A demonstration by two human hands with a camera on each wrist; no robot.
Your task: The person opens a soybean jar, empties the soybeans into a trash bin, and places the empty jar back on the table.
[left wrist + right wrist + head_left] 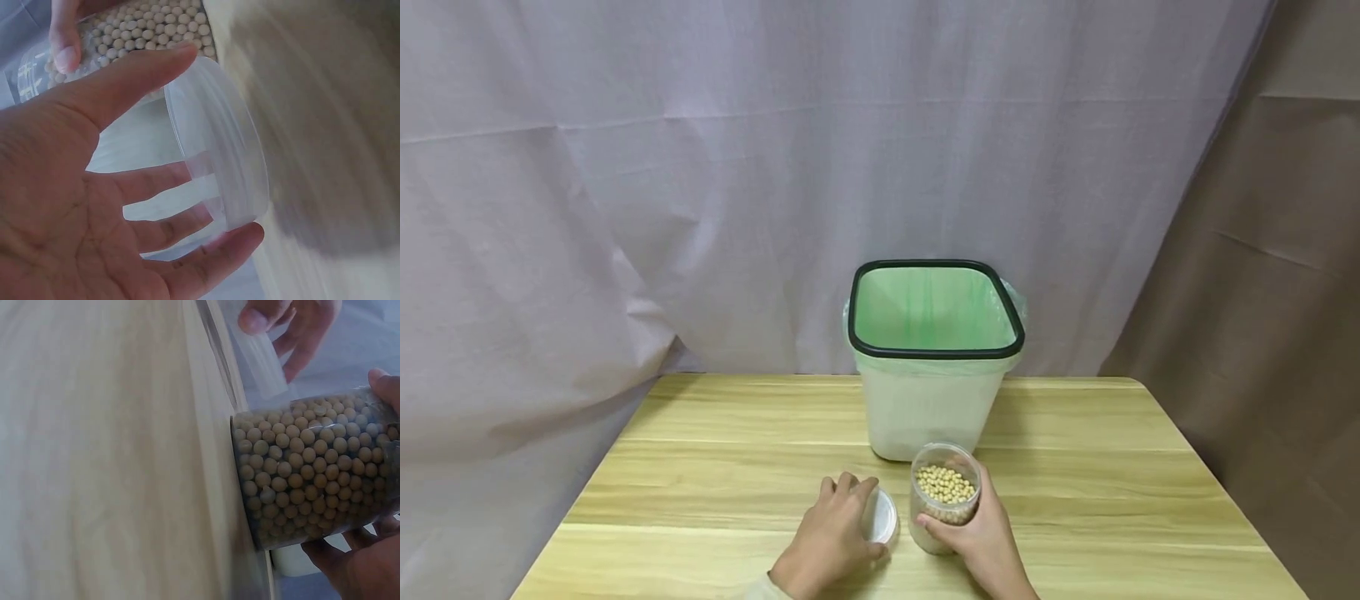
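A clear plastic jar (945, 497) of pale round beans (300, 475) stands open on the wooden table (700, 467). My right hand (981, 537) grips the jar around its lower side. Just left of it, my left hand (833, 537) holds the jar's translucent white lid (880, 517) at the tabletop, thumb and fingertips (244, 237) curled on its rim (219, 144). The jar of beans (125, 31) shows behind the lid in the left wrist view.
A white bin (934, 358) with a black rim and green bag liner stands on the table right behind the jar. A grey curtain hangs behind, a brown one at the right. Bare wooden table stretches to both sides.
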